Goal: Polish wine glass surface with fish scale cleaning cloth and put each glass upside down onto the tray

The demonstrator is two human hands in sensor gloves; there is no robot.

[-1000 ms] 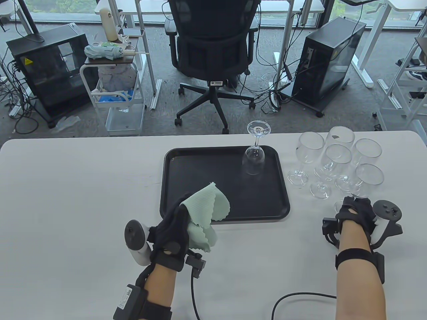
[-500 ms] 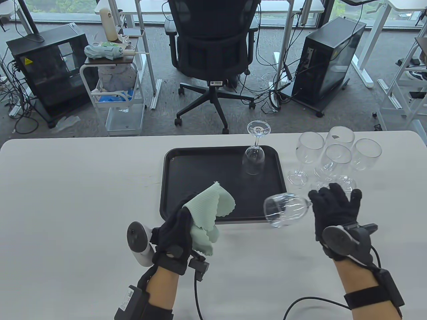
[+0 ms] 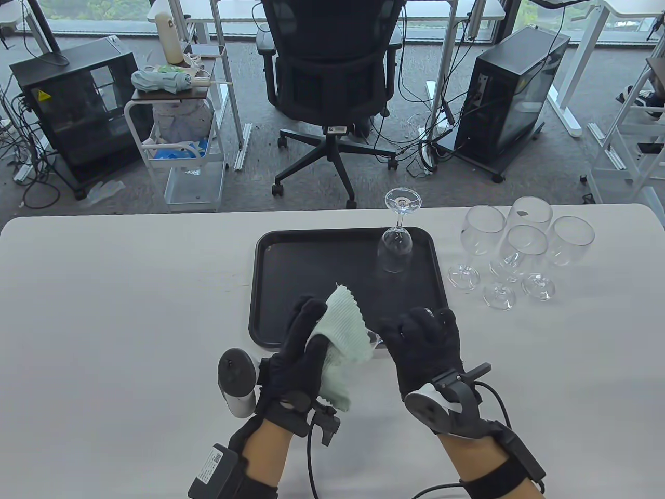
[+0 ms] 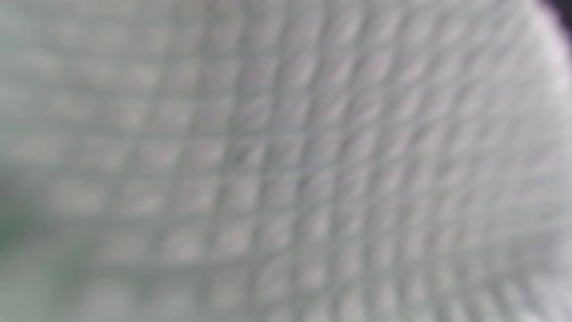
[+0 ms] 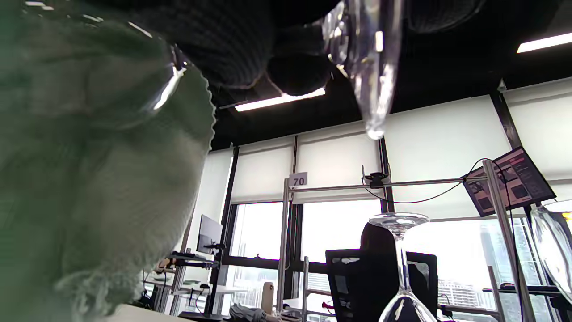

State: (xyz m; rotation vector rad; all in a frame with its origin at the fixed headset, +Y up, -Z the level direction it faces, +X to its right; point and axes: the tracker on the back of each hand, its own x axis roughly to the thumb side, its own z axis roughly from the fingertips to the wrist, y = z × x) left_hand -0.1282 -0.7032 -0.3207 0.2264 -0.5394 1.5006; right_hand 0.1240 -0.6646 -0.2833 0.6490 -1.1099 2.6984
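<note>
The left hand [image 3: 304,353] holds the green cloth [image 3: 340,338] pressed around a wine glass [image 3: 375,340], and the right hand [image 3: 428,348] pinches this glass in a closed grip, above the near edge of the black tray [image 3: 270,291]. One glass [image 3: 397,244] stands upside down on the tray, and four glasses [image 3: 519,244] stand on the bench [image 3: 114,291] to the right

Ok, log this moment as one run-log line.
phase: polishing | left hand: holds green cloth on glass | right hand: holds wine glass | tray: one glass inverted | table: four glasses waiting

One glass [image 3: 397,249] inverted on tray [image 3: 311,260]; four glasses [image 3: 519,244] stand right
</note>
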